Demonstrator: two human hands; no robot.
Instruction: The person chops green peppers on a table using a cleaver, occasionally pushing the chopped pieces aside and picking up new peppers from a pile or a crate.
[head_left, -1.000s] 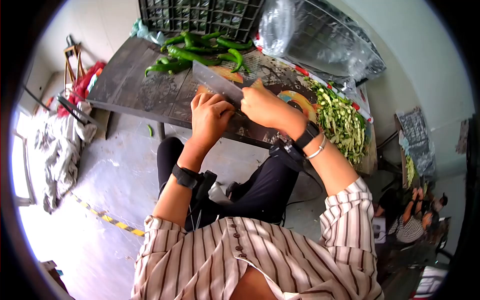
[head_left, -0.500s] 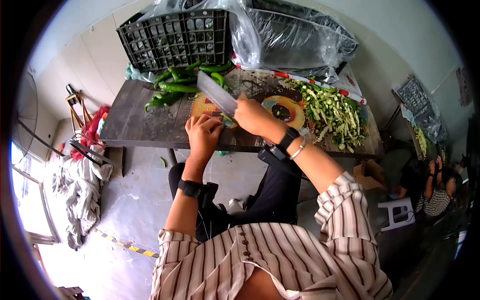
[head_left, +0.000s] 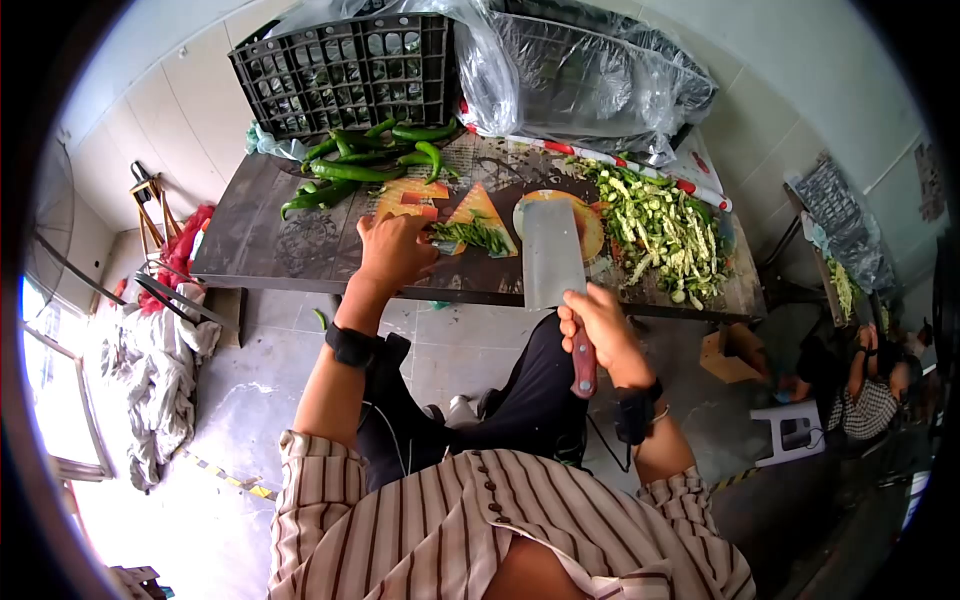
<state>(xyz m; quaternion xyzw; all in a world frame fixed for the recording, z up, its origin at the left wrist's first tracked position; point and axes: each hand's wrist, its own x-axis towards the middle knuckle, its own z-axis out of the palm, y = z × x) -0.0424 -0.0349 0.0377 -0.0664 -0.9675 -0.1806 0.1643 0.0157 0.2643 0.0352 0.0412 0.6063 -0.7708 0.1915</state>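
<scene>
My right hand [head_left: 608,335] grips a cleaver [head_left: 553,255] by its wooden handle, near the table's front edge. The broad blade points away from me, its tip end over the round printed patch on the tabletop. Left of it, a small heap of sliced green pepper [head_left: 474,235] lies on the table [head_left: 255,250]. My left hand [head_left: 395,250] is just left of those slices, fingers slightly bent and apart, with nothing visible in it. Whole long green peppers [head_left: 350,172] are piled beyond my left hand. A large mound of chopped pepper [head_left: 665,230] covers the right side.
A black plastic crate [head_left: 345,80] stands at the back left, beside another crate wrapped in clear plastic [head_left: 600,90]. A cardboard box [head_left: 733,353] and a white stool [head_left: 790,432] are on the floor at right. Another person [head_left: 868,395] is at far right.
My right hand has drawn the cleaver back toward me and to the right, turning its blade forward. The pepper slices now show. My left hand has shifted slightly left.
</scene>
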